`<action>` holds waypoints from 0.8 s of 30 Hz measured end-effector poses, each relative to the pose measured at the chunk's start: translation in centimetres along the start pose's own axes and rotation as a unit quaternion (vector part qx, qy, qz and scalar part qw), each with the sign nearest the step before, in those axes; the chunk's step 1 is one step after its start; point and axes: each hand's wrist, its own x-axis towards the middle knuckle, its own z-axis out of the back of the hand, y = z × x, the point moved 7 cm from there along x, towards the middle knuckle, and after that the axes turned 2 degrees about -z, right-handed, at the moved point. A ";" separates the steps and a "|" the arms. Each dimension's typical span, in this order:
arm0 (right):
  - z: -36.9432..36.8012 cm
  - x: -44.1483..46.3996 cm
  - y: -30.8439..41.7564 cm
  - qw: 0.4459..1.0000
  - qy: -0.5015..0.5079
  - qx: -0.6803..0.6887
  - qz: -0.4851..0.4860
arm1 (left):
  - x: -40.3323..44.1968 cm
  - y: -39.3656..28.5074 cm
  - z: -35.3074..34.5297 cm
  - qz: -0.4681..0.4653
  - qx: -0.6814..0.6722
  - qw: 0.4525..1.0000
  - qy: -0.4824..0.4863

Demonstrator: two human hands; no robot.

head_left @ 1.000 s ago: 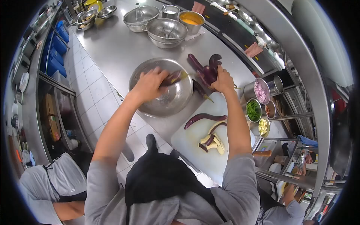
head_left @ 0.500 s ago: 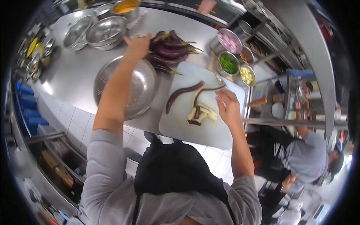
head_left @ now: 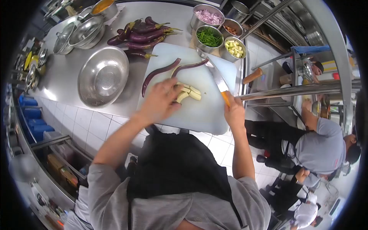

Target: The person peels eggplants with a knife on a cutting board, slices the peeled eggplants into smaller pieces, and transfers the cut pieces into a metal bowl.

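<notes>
My right hand (head_left: pixel 234 112) is wrapped round the orange handle of a knife (head_left: pixel 219 79), whose blade points away from me over the right side of the white cutting board (head_left: pixel 199 115). Over the left part of the board is my left hand (head_left: pixel 163 99), slightly blurred, fingers apart beside cut eggplant pieces (head_left: pixel 194 94) and partly covering them. Beyond it lie two long, thin purple eggplant strips, one curved at the left (head_left: pixel 159 73) and one nearer the knife tip (head_left: pixel 191 66). A pile of whole eggplants (head_left: pixel 143 36) rests behind the board.
Left of the board stands a perforated steel colander (head_left: pixel 86 90). Metal bowls (head_left: pixel 87 32) are at the far left. Behind the board are containers of chopped onion (head_left: pixel 208 16), green herbs (head_left: pixel 209 36) and pale cubes (head_left: pixel 234 49). A metal rail (head_left: pixel 276 92) runs at right, near a co-worker (head_left: pixel 320 143).
My left hand has come from beside the eggplant pile down to the cut pieces. My right hand, empty before, has taken hold of the knife. The view has shifted.
</notes>
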 end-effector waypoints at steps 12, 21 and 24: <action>1.8 -1.7 -0.1 0.985 0.001 0.122 0.119 | 4.7 -2.5 -9.8 0.146 0.241 0.959 0.008; 0.3 -2.7 -0.8 0.986 -0.028 0.121 0.111 | 6.5 -1.0 -9.0 0.042 0.285 0.946 -0.148; 0.4 -3.1 -0.8 0.988 -0.023 0.121 0.092 | 6.9 -0.7 -8.3 0.065 0.252 0.949 -0.178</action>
